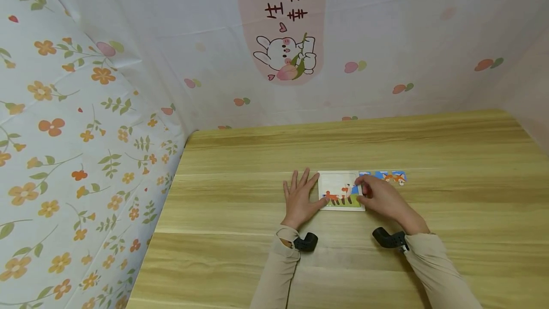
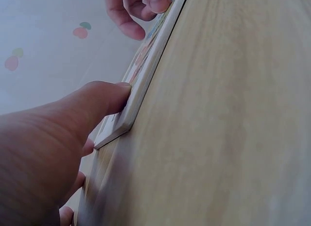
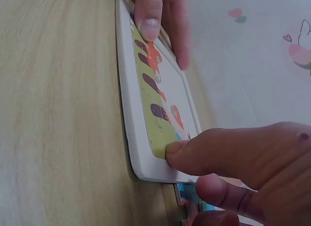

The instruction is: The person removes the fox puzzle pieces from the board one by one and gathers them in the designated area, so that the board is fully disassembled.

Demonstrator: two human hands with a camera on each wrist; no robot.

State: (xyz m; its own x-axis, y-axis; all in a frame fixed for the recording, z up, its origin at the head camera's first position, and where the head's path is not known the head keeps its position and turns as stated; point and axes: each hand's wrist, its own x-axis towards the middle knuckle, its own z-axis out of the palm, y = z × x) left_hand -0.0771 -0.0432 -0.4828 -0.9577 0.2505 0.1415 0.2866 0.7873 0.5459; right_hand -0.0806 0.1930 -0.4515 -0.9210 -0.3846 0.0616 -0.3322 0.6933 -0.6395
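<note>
A white-framed jigsaw puzzle board [image 1: 340,209] lies on the table, its lower part filled with pieces showing an orange animal's body and legs on green grass; the upper part is bare white. My left hand [image 1: 299,202] lies spread at the board's left side, its thumb [image 2: 109,95] resting on the lower left of the picture. From the right, my right hand [image 1: 381,198] presses its thumb [image 3: 187,155] on the picture's lower right corner. Its index finger reaches to the board's right edge, the other fingers bent. Loose puzzle pieces [image 1: 390,177] with a fox face and blue background lie just beyond the right hand.
The wood-grain table [image 1: 223,194] extends around the board on all sides. A white printed cloth [image 1: 193,51] hangs behind it, and a flowered cloth [image 1: 64,156] hangs at the left. Black wrist cameras [image 1: 306,242] sit on both forearms.
</note>
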